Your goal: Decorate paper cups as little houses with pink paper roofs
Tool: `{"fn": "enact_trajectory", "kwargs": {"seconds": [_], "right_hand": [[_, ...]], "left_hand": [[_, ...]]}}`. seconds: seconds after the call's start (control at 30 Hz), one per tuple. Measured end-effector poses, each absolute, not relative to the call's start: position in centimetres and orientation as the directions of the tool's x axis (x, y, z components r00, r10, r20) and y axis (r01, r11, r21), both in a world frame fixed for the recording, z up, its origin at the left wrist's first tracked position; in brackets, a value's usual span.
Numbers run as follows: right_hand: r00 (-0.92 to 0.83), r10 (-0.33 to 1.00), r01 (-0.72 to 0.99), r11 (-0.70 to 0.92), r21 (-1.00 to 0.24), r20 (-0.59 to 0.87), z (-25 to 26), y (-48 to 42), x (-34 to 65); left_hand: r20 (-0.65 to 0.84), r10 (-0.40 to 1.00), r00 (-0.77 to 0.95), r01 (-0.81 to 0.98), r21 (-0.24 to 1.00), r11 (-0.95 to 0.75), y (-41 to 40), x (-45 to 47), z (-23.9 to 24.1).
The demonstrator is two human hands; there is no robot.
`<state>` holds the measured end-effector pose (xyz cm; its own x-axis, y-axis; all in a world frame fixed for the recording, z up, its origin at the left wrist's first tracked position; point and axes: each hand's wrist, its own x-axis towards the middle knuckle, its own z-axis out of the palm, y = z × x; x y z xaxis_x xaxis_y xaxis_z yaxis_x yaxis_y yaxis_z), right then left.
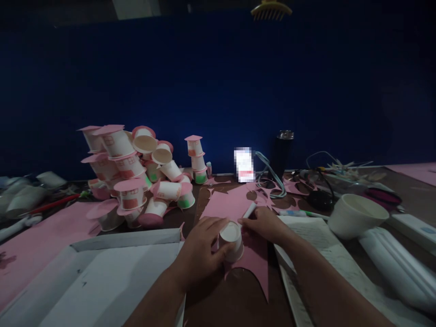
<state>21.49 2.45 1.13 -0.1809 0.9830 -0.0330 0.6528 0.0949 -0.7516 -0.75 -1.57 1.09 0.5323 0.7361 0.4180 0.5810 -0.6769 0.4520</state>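
Note:
My left hand [205, 247] is wrapped round a small white paper cup [230, 232], which stands upside down on a sheet of pink paper [254, 263]. In my right hand [264, 223] is a white pen [250, 210], pinched between the fingers right beside the cup's right side. Its tip is hidden behind my fingers. The pink sheet has curved cut-outs along its near edge. At the left stands a pile of paper cups [131, 197] with pink paper tops, some with windows and doors drawn on them.
An open white box [126, 243] lies at the left front. Pink scraps [262, 197], a lit phone [244, 165], a cable [275, 184] and a dark bottle [282, 154] are behind my hands. A large paper cup [356, 215] stands right, near a printed booklet [315, 236].

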Motion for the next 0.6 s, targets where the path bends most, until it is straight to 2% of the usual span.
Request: {"fn": "enact_trajectory", "kwargs": {"seconds": [0.27,0.6], "right_hand": [[-0.168,0.985,0.615,0.08,-0.784,-0.031,1.1,2.6,21.0],[-0.174,0.982,0.463,0.021,-0.886,-0.067,0.4,3.3,20.4]], "left_hand": [[0.427,0.74,0.519,0.604,0.429,-0.671,-1.6,-0.5,1.4],[0.437,0.728,0.528,0.582,0.438,-0.685,-1.6,-0.6,1.2]]}}
